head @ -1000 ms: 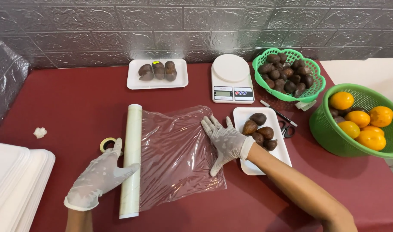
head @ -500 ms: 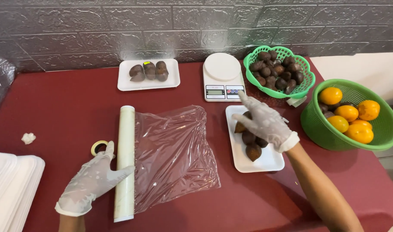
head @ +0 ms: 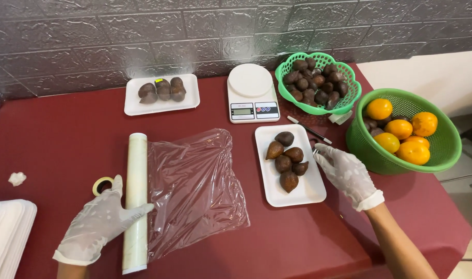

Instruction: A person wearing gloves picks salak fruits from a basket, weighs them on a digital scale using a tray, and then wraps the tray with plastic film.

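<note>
Right now my left hand (head: 99,225) lies flat on the wrap roll (head: 136,201) near the table's (head: 55,139) front-left edge, fingers spread and grasping nothing, pinning it so the pulled-out film (head: 194,191) lies spread. My right hand (head: 347,173) rests loose at the right rim of the foam tray (head: 305,191) mid-table, touching it without gripping; five brown fruits (head: 286,157) sit on it. A tape ring (head: 101,185) lies just left of the roll. At the back edge stand a second tray (head: 187,101), a scale (head: 251,93) and a green basket (head: 349,98); oranges (head: 401,132) fill the bowl at the right edge.
</note>
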